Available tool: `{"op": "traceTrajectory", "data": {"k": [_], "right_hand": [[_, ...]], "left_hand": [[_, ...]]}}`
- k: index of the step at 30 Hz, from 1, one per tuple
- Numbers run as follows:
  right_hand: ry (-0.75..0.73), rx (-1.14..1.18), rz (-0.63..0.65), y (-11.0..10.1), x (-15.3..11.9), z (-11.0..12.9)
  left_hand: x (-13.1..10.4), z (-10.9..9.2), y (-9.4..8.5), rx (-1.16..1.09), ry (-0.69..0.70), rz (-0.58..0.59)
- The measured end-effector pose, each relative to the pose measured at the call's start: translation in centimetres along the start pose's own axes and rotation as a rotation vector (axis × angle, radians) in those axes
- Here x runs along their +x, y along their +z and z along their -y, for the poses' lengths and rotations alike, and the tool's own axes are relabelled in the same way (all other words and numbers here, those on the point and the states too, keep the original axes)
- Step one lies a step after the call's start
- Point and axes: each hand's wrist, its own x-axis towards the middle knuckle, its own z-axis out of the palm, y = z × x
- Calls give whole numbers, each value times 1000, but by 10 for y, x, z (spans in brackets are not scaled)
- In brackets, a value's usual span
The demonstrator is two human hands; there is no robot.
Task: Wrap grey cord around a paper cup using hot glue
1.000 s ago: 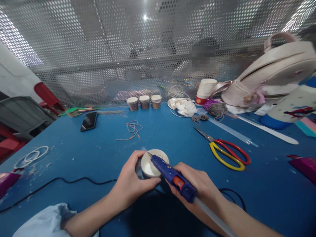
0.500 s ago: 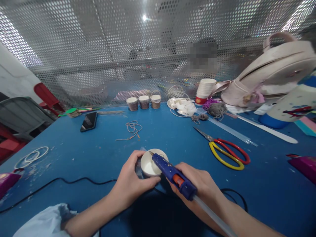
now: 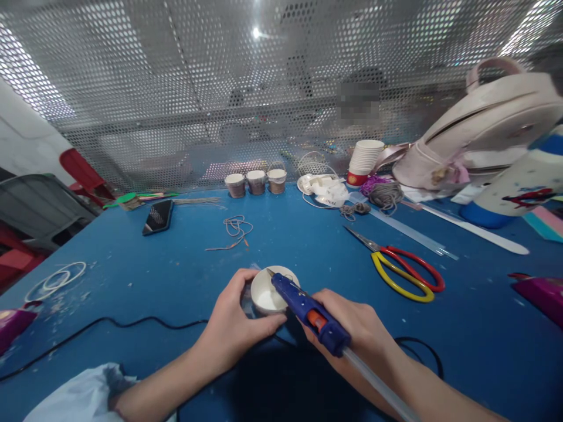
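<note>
A small white cup [image 3: 265, 296] stands on the blue table, with my left hand [image 3: 235, 325] wrapped round its left and near sides, thumb at the front. My right hand [image 3: 352, 328] grips a dark blue glue gun [image 3: 308, 310] whose metal tip is over the cup's mouth, close to the inner rim. A clear glue stick [image 3: 380, 384] sticks out of the gun's rear. Something thin and looped shows inside the cup, partly hidden by the gun. Beyond the cup lies a tangle of grey cord [image 3: 236, 230].
Scissors [image 3: 402, 272] lie right of centre. Behind are three small buckets [image 3: 256, 183], stacked paper cups [image 3: 366, 161], grey yarn [image 3: 385, 194], a bag [image 3: 488, 123] and a bottle [image 3: 505, 187]. At left are a phone [image 3: 158, 217], white wire [image 3: 57, 280] and a black cable [image 3: 105, 319].
</note>
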Motion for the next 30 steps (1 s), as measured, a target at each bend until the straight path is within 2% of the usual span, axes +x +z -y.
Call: {"op": "traceTrajectory", "data": {"k": [16, 20, 23, 25, 30], "right_hand": [[35, -117, -7, 1, -4, 1], [30, -64, -21, 1, -4, 1], [22, 55, -95, -6, 2, 4], [81, 137, -135, -14, 8, 7], [421, 304, -155, -32, 28, 1]], "left_hand": [[0, 1, 2, 82, 38, -33], [-1, 3, 2, 98, 56, -58], [1, 6, 2, 92, 82, -63], [3, 9, 2, 105, 88, -80], [8, 12, 4, 102, 48, -96]]}}
